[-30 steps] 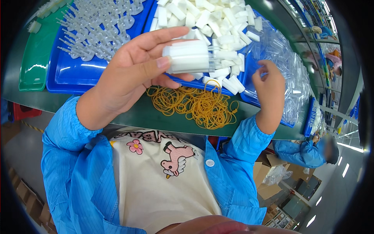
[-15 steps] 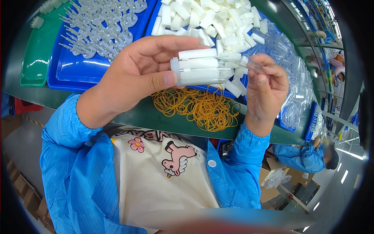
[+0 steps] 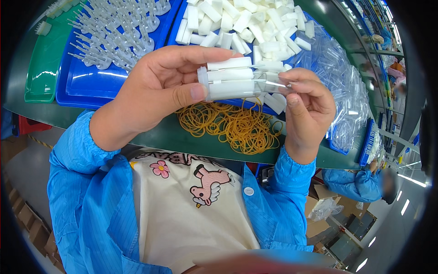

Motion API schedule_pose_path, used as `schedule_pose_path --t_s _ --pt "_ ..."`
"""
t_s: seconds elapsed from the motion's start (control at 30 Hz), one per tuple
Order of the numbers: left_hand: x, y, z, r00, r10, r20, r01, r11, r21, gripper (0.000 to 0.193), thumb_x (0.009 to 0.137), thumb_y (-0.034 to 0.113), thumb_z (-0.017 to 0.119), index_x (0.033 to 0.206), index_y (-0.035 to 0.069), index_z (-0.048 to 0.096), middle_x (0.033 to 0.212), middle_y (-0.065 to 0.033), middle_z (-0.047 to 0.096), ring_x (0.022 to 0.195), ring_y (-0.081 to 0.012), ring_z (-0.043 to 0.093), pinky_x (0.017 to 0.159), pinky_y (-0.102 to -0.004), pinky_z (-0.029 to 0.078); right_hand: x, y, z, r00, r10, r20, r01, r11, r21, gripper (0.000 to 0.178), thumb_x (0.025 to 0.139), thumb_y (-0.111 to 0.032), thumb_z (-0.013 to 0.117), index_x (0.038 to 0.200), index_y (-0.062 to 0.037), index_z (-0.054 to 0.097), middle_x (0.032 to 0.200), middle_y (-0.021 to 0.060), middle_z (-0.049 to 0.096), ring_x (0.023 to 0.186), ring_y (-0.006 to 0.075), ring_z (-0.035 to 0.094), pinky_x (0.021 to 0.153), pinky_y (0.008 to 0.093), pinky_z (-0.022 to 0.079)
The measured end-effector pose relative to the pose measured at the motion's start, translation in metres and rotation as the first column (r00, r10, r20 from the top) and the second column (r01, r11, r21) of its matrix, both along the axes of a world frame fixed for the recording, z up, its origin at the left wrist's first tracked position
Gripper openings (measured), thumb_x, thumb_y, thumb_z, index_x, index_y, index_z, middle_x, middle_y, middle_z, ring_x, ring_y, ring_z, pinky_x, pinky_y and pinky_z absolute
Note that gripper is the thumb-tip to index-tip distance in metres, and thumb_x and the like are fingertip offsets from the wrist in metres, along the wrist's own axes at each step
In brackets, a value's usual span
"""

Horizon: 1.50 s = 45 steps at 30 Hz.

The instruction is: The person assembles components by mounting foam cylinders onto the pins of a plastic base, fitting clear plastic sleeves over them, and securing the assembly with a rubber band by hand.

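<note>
My left hand (image 3: pixel 157 89) is closed around a clear plastic holder (image 3: pixel 203 84), fingers above and thumb below. White foam blocks (image 3: pixel 232 86) sit side by side on this holder, lying sideways with thin pins showing at their right ends. My right hand (image 3: pixel 310 102) pinches a clear plastic tube (image 3: pixel 271 84) between thumb and fingers. The tube lies in line with a lower block, its left end up against that block's right end. I cannot tell how far the pin reaches inside it. Yellow rubber bands (image 3: pixel 248 132) lie in a loose heap beneath both hands.
Behind the hands, one blue tray holds loose white foam blocks (image 3: pixel 242 20); another blue tray (image 3: pixel 93 86) holds several pronged plastic holders (image 3: pixel 123 32). A green tray (image 3: pixel 41 80) stands far left. Clear tubes (image 3: pixel 346 96) are piled at right. A person in blue (image 3: pixel 351 185) sits further right.
My right hand has turned and brought the clear tube from a slant into line with a lower foam block. The left hand has barely shifted and keeps its hold.
</note>
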<state>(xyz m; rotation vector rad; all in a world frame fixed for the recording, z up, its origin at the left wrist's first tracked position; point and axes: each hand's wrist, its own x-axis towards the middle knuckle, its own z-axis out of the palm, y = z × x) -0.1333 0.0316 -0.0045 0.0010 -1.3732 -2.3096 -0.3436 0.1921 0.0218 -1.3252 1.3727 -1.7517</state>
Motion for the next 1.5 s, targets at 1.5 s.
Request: schedule_pose_path --t_s 1.5 --pt "0.004 -0.002 0.004 0.996 0.018 0.086 0.007 0.958 -0.287 0.035 0.093 -0.006 0.051 0.125 0.002 0.060 0.133 -0.0139 0.056 0.118 -0.0182 0.056 0.098 -0.0301 0.046 0.002 0.000 -0.011 0.942 -0.053 -0.331 0.024 0.996 -0.089 0.014 0.079 0.007 0.069 0.092 0.0014 0.067 0.103 0.0177 0.067 0.090 0.0209 0.064 0.075 0.0296 0.054"
